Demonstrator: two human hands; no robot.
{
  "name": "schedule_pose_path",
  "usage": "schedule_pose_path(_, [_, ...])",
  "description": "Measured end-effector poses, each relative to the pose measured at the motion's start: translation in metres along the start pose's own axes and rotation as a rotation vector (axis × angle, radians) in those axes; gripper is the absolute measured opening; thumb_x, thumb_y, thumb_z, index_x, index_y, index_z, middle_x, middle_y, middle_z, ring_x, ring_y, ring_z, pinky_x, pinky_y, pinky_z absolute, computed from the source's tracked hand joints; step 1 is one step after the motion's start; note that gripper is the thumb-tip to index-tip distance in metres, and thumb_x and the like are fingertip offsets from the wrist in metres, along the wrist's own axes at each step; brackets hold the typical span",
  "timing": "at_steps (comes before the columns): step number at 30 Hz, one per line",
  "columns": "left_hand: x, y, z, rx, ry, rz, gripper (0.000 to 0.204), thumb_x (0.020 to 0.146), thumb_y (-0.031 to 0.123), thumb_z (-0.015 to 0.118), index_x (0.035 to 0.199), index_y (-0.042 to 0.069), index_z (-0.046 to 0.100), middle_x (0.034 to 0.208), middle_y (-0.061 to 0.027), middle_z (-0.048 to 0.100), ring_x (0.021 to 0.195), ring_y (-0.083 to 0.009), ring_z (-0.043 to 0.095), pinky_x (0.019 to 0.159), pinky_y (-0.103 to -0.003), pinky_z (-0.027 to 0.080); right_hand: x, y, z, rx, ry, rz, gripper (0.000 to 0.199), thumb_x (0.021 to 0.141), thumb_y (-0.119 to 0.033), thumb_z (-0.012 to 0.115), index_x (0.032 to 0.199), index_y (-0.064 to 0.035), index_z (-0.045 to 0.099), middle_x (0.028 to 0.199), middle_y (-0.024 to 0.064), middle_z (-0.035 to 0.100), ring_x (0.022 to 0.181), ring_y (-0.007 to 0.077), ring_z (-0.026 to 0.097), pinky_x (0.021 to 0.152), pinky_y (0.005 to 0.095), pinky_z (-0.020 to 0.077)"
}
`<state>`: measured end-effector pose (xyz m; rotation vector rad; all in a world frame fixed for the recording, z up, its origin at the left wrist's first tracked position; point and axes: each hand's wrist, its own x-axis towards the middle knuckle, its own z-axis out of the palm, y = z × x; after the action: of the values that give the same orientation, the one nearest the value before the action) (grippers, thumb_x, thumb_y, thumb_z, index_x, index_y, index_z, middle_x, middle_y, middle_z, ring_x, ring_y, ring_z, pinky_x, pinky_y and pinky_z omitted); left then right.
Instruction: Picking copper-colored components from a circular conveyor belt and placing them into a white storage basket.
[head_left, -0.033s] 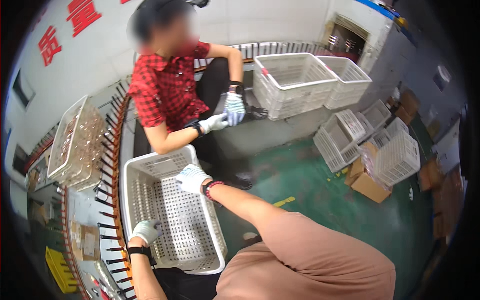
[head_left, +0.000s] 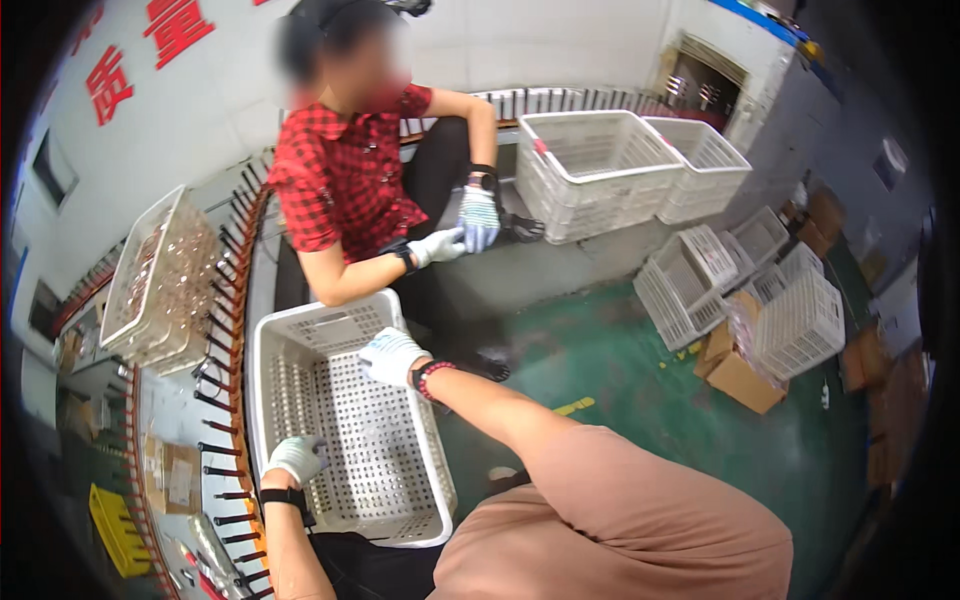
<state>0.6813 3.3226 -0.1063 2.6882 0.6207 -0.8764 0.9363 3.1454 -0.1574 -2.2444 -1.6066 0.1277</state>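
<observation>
A white plastic basket (head_left: 440,497) with a perforated floor and slatted walls stands in front of me. My left hand (head_left: 297,458), in a pale glove, is closed over the basket's left rim, its fingertips inside. On the opposite rim, towards the far right corner, my right hand (head_left: 393,357) grips the edge, also gloved, with a red bead bracelet at the wrist. Both palms are hidden. Through the basket's bottom a regular pattern of holes shows.
A person in a red checked shirt (head_left: 345,180) sits just beyond the basket, gloved hands together. A curved rail with dark pegs (head_left: 240,290) runs along the left. White crates (head_left: 600,190) stand behind; more crates (head_left: 800,320) and a cardboard box (head_left: 745,380) lie right, on green floor.
The whole view has shifted slightly, so the scene sits a little further right. Both my hands stay on the basket's rims, and the other person keeps the same pose.
</observation>
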Motion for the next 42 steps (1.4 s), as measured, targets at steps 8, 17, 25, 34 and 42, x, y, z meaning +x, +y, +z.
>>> schedule_pose_path(8, [-0.001, 0.015, -0.007, -0.023, 0.047, 0.012, 0.043, 0.096, 0.038, 0.058, 0.130, 0.013, 0.069, 0.116, -0.0215, 0.072, 0.111, -0.0397, 0.067, 0.097, -0.044, 0.053, 0.003, -0.006, -0.005, -0.074, -0.133, 0.047, 0.030, 0.096, -0.035, 0.055, 0.099, -0.0120, 0.074, 0.096, 0.0138, 0.076, 0.094, 0.0313, 0.072, 0.089, 0.0457, 0.0507])
schedule_pose_path(17, [-0.005, 0.026, -0.007, 0.011, -0.009, -0.010, 0.046, 0.099, 0.042, 0.055, 0.134, 0.015, 0.066, 0.127, -0.0179, 0.069, 0.118, -0.0366, 0.065, 0.103, -0.045, 0.051, 0.000, -0.007, -0.006, -0.077, -0.080, 0.006, 0.032, 0.095, -0.035, 0.054, 0.099, -0.0107, 0.074, 0.096, 0.0138, 0.076, 0.094, 0.0328, 0.071, 0.090, 0.0460, 0.0506])
schedule_pose_path(25, [-0.005, 0.025, -0.006, 0.016, -0.041, 0.014, 0.049, 0.097, 0.043, 0.057, 0.137, 0.015, 0.065, 0.133, -0.0166, 0.067, 0.123, -0.0357, 0.063, 0.107, -0.044, 0.049, 0.003, -0.006, 0.003, -0.076, -0.047, 0.012, 0.032, 0.094, -0.036, 0.058, 0.095, -0.0086, 0.076, 0.090, 0.0166, 0.076, 0.089, 0.0344, 0.073, 0.088, 0.0474, 0.0528])
schedule_pose_path(34, [0.008, 0.010, 0.003, 0.062, -0.099, 0.034, 0.052, 0.090, 0.028, 0.068, 0.142, 0.019, 0.062, 0.135, -0.0183, 0.066, 0.125, -0.0373, 0.062, 0.107, -0.041, 0.050, 0.003, -0.008, 0.006, -0.082, -0.002, -0.002, 0.030, 0.093, -0.033, 0.058, 0.094, -0.0098, 0.076, 0.087, 0.0151, 0.075, 0.086, 0.0342, 0.071, 0.086, 0.0467, 0.0529])
schedule_pose_path(42, [0.009, 0.011, 0.007, 0.044, -0.053, 0.064, 0.049, 0.098, 0.045, 0.056, 0.136, 0.015, 0.065, 0.132, -0.0185, 0.067, 0.123, -0.0372, 0.062, 0.106, -0.045, 0.049, 0.005, -0.005, 0.004, -0.059, -0.070, 0.047, 0.029, 0.089, -0.034, 0.062, 0.096, -0.0094, 0.075, 0.090, 0.0165, 0.075, 0.089, 0.0356, 0.071, 0.086, 0.0484, 0.0538])
